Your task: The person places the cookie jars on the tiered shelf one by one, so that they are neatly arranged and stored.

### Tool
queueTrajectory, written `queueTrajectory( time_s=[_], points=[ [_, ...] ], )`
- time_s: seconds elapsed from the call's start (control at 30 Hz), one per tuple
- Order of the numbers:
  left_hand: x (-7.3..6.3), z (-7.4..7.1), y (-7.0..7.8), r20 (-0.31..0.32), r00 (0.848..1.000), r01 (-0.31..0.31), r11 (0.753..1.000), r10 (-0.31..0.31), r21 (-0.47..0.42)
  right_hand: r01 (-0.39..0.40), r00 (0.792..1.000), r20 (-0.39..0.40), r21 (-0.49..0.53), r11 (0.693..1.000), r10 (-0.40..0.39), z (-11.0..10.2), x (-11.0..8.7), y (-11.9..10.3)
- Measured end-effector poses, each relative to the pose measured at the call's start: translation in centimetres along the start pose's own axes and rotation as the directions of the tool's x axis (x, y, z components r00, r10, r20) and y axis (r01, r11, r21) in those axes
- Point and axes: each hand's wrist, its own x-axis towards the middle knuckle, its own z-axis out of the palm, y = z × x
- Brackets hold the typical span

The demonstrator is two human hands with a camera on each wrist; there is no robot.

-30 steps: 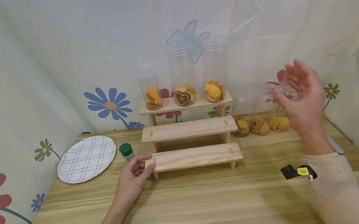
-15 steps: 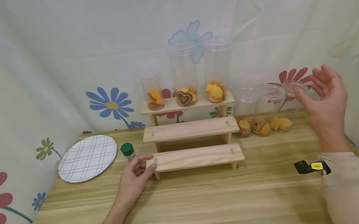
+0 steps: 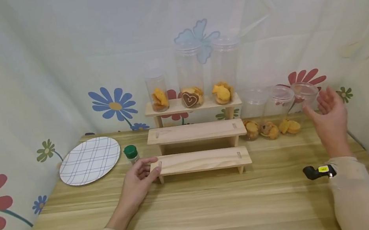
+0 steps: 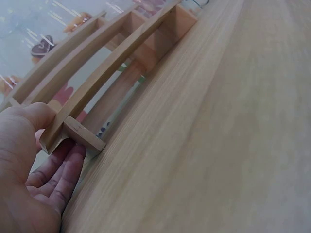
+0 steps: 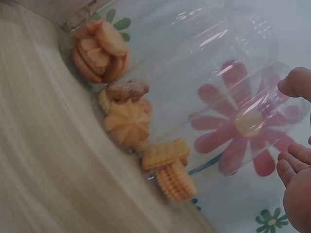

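My left hand (image 3: 136,183) grips the left end of the lowest step of a three-tier wooden display stand (image 3: 196,132). In the left wrist view its thumb lies over the board (image 4: 92,90) and the fingers reach underneath. My right hand (image 3: 332,120) is by the rightmost clear cookie jar (image 3: 304,91), fingers spread. The right wrist view has the thumb and fingertips on either side of this jar's upper end, with ridged cookies (image 5: 175,182) at its bottom. Beside it stand two more lidded jars, a middle one (image 3: 279,94) and a left one (image 3: 254,97), both holding cookies.
On the top tier stand a short jar (image 3: 158,95), a tall jar (image 3: 189,70) with a heart cookie, and another tall jar (image 3: 225,65). A green-capped shaker (image 3: 131,152) stands behind my left hand. A checked plate (image 3: 90,161) lies at the left.
My right hand first moved right, away from the jars, then came down and slightly left beside the rightmost jar. My left hand keeps its grip on the stand.
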Motion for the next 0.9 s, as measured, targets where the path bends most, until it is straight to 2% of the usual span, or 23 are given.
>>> queueTrajectory(
  time_s=[0.23, 0.63, 0.9],
  points=[
    [0.1, -0.1, -0.2, 0.010, 1.000, 0.004, 1.000, -0.004, 0.000, -0.016, 1.000, 0.020, 0.005, 1.000, 0.016, 0.5, 0.3, 2.0],
    [0.1, -0.1, -0.2, 0.017, 1.000, 0.004, 1.000, -0.003, -0.029, -0.017, 0.997, 0.070, -0.049, 0.999, 0.020, 1.2, 0.1, 3.4],
    [0.1, -0.1, 0.0, 0.017, 1.000, 0.010, 0.999, -0.009, -0.045, -0.002, 0.994, 0.113, -0.045, 0.999, 0.007, 1.8, 0.4, 4.3]
  ],
)
